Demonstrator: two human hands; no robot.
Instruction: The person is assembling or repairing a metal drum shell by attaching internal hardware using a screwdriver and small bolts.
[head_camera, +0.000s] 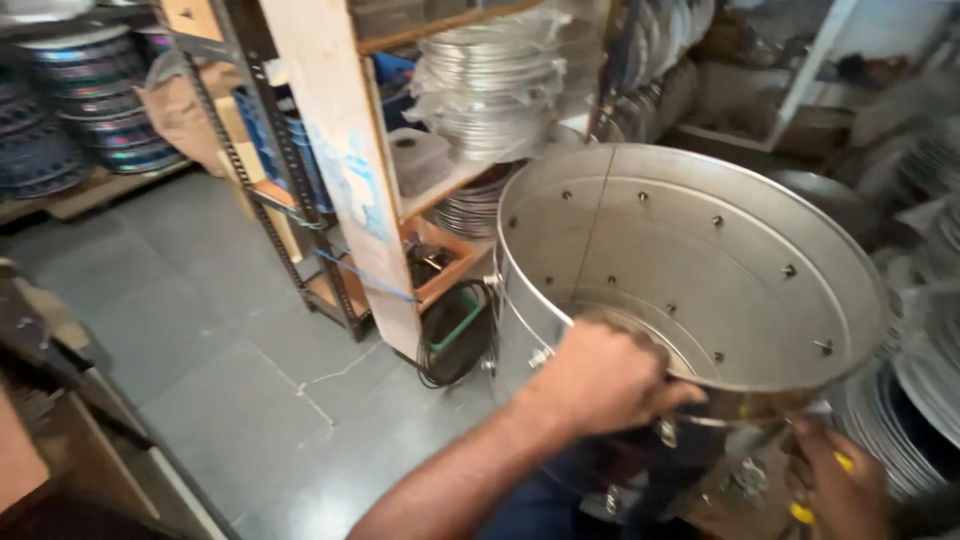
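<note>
Grey tiled floor (200, 330) spreads left of your wooden shelf unit (345, 160); stacked metal lids (485, 85) crowd its boards.

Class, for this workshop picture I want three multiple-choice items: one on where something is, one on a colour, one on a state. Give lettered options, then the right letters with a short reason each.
1. Where does the left hand rest?
A. On the near rim of the large metal drum
B. On the floor
C. On the wooden shelf

2. What colour is the handle of the tool in the right hand?
A. Red
B. Yellow
C. Blue

3. In what state is the drum?
A. Closed with a lid
B. Full of water
C. Open, with its riveted inner wall showing

Answers: 1 A, the fingers curl over the near rim; 2 B, yellow shows above and below the closed fingers; 3 C, the inside with its rows of rivets is in plain view.
</note>
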